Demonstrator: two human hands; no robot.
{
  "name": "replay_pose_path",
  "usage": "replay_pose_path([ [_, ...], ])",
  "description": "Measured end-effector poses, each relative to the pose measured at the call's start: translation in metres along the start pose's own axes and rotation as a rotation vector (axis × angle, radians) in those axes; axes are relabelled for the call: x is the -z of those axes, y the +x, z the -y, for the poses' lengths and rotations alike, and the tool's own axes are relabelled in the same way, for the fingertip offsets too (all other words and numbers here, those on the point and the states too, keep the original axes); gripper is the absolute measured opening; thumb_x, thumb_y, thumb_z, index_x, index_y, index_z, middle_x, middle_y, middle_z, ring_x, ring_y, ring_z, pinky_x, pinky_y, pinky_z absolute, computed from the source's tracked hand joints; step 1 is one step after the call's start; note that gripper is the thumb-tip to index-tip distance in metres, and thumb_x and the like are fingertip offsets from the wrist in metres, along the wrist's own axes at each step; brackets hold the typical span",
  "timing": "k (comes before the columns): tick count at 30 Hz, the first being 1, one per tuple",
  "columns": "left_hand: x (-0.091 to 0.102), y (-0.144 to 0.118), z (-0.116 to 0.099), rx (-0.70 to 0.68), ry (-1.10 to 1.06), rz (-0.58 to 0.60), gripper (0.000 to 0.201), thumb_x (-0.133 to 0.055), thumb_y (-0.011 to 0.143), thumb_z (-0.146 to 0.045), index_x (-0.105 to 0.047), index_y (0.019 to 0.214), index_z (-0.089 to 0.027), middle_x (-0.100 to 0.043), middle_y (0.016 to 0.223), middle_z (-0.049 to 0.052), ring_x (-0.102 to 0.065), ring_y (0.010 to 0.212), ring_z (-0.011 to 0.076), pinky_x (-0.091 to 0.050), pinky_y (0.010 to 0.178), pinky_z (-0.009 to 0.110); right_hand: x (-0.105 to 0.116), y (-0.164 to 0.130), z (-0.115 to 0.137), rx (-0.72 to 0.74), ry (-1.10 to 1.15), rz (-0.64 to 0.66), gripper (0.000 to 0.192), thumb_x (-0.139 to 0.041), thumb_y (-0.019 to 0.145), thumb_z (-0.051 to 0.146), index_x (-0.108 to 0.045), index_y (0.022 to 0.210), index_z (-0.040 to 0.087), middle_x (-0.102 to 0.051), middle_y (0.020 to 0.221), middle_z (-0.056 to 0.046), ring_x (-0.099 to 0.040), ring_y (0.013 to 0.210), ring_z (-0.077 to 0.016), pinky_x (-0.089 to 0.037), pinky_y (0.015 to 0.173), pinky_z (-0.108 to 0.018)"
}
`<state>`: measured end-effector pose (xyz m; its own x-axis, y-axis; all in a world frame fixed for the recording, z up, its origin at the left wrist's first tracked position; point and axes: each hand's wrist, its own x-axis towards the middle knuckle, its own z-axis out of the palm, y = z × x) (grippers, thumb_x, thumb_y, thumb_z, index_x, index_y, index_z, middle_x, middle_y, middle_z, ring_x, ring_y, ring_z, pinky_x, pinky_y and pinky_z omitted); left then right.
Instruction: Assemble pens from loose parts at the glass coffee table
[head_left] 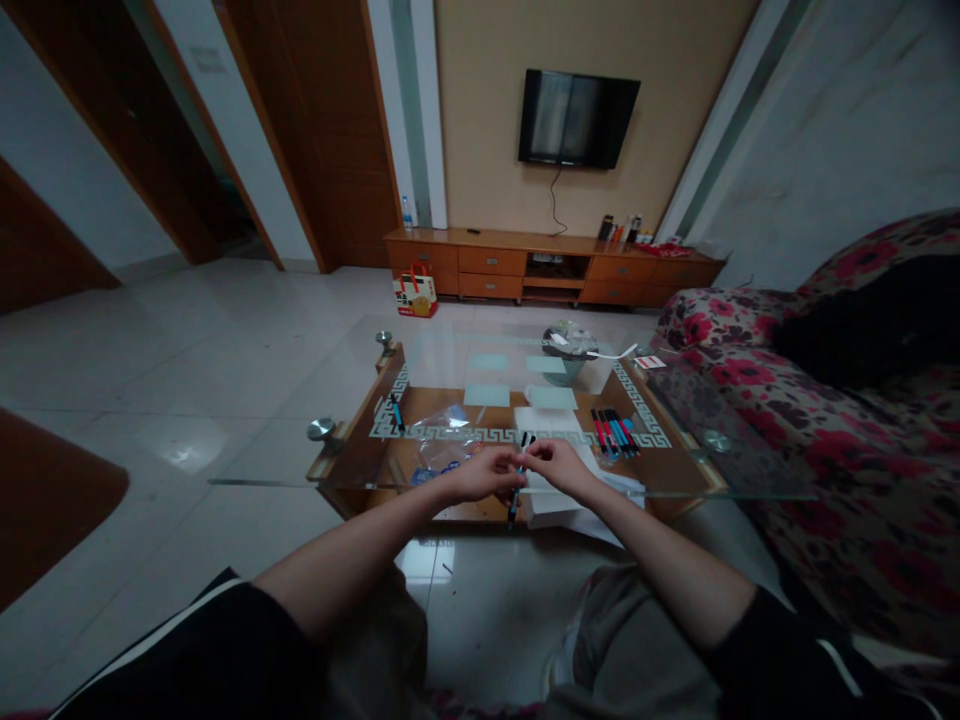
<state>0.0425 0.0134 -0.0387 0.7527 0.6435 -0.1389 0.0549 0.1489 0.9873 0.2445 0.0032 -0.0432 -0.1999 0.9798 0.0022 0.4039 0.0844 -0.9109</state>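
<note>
Above the near edge of the glass table, my left hand (487,475) has its fingers closed around a blue-and-black pen (513,514). The pen stands nearly upright, its dark lower end below my fingers and a black tip above them. My right hand (553,466) pinches at the pen's upper part, touching my left fingers; the exact grip is too small to make out. To the right, several red, blue and black pens (615,432) lie side by side. Another blue-and-black pen (397,412) lies at the left. A clear plastic bag (444,438) is just beyond my left hand.
White paper (581,515) is at the table's near side, by my right forearm. A basket (566,368) shows toward the table's far right. The glass table (277,455) has overhanging edges and metal knobs. A floral sofa (739,375) stands right; a wooden cabinet (551,240) stands behind.
</note>
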Motion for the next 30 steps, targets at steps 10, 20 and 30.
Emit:
replay_pose_path([
  [10,0.01,0.0,0.005,-0.047,0.086,-0.018,0.043,-0.08,0.072,-0.04,-0.059,0.1,-0.014,-0.067,0.083,0.005,-0.069,0.075,0.0177,-0.057,0.062,0.028,-0.005,-0.003,0.004,-0.001,0.001,0.061,0.034,-0.072,0.074,0.05,-0.075,0.074,0.016,-0.07,0.067,-0.003,-0.058,0.062,-0.0158,-0.039,0.057,-0.025],
  [20,0.018,0.003,0.005,0.006,0.071,-0.173,0.039,-0.077,0.076,-0.036,-0.06,0.103,-0.014,-0.066,0.077,0.003,-0.068,0.07,0.017,-0.059,0.061,0.031,0.018,-0.002,0.012,0.192,-0.305,-0.27,0.024,-0.061,0.086,0.041,-0.067,0.076,0.019,-0.065,0.074,-0.002,-0.056,0.068,-0.0167,-0.041,0.065,-0.028],
  [30,0.018,0.001,0.001,0.018,0.079,-0.232,0.029,-0.076,0.076,-0.031,-0.059,0.091,-0.014,-0.063,0.072,0.0,-0.066,0.064,0.0133,-0.059,0.058,0.027,0.016,-0.003,0.008,0.348,-0.576,-0.171,0.026,-0.062,0.086,0.026,-0.067,0.112,0.024,-0.06,0.123,-0.009,-0.05,0.114,-0.0261,-0.036,0.099,-0.041],
])
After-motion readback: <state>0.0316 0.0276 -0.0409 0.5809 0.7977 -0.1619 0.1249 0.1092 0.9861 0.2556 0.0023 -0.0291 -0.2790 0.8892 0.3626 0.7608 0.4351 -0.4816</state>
